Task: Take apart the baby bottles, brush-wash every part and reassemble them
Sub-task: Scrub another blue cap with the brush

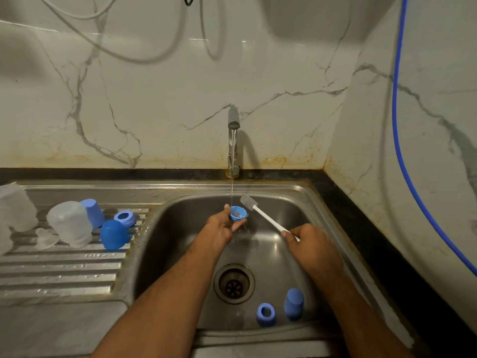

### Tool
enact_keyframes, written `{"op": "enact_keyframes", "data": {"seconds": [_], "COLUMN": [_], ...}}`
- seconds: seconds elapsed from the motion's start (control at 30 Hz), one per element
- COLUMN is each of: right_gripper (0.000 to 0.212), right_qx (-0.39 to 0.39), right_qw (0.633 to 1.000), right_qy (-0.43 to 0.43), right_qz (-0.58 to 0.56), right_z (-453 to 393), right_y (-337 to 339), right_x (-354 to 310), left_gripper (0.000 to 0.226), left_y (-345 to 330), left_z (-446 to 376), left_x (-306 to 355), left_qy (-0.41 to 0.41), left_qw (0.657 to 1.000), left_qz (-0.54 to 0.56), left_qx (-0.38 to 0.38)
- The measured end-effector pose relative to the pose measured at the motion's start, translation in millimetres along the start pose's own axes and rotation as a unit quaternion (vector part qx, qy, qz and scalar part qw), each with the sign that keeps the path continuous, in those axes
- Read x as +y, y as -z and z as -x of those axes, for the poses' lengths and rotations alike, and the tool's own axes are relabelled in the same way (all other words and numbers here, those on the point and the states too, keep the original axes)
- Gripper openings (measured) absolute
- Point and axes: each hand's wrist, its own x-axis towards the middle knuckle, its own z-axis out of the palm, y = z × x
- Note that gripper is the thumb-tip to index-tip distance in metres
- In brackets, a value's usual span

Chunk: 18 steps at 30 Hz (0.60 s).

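My left hand (224,225) holds a small blue bottle part (238,212) under the thin stream running from the tap (233,120), over the sink basin (289,202). My right hand (308,241) grips the white handle of a bottle brush (263,215); its grey bristle head sits just right of the blue part, not touching it. A blue ring (265,313) and a blue cap (293,303) lie on the basin floor near the front. On the drainboard (59,270) at the left stand frosted clear bottle bodies (69,223), a clear teat (46,237), blue caps (113,234) and a blue ring (125,218).
The drain (234,283) lies in the basin's middle. A marble wall rises behind and to the right, with a blue hose (402,161) running down it. A black counter edge (361,228) borders the sink on the right.
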Motion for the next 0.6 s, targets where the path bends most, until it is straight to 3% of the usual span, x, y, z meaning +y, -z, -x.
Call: {"op": "enact_keyframes", "data": {"seconds": [0.3, 0.6], "right_gripper": [0.043, 0.040], "right_qx": [-0.016, -0.009], "right_qw": [1.000, 1.000], "right_qy": [0.002, -0.003], "right_qz": [0.018, 0.023], "right_z": [1, 5], "right_y": [-2, 1], "right_x": [-1, -5], "left_gripper": [0.036, 0.039], "left_y": [6, 2], "left_z": [-4, 9], "left_x": [11, 9], "left_qy": [-0.013, 0.033], "left_qw": [0.998, 0.998], "left_qz": [0.059, -0.050], "left_qx": [0.020, -0.028]}}
